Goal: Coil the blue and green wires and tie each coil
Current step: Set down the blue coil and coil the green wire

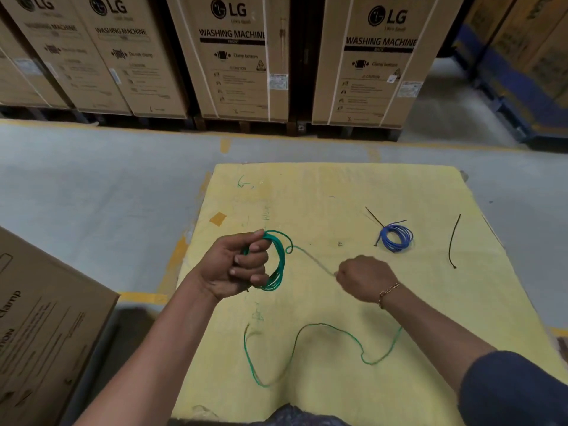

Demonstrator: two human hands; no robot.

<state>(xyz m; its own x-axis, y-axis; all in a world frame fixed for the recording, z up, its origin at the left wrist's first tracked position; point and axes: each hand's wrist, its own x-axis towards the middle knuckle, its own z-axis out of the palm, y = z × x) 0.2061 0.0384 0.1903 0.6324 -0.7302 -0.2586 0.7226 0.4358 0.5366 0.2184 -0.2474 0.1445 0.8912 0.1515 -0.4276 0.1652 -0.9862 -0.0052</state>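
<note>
My left hand is closed around a coil of green wire, held upright over the yellow board. From the coil a blurred stretch of the same wire runs right into my right hand, which pinches it. The loose green tail snakes across the board below both hands. A blue wire coil lies flat at the right, bound with a black cable tie whose tail sticks up to the left. A second, loose black cable tie lies further right.
The yellow board rests over a grey floor with yellow lines. A row of tall washing-machine cartons stands behind it. Another carton lies at the lower left, close to my left arm. Blue racking is at the far right.
</note>
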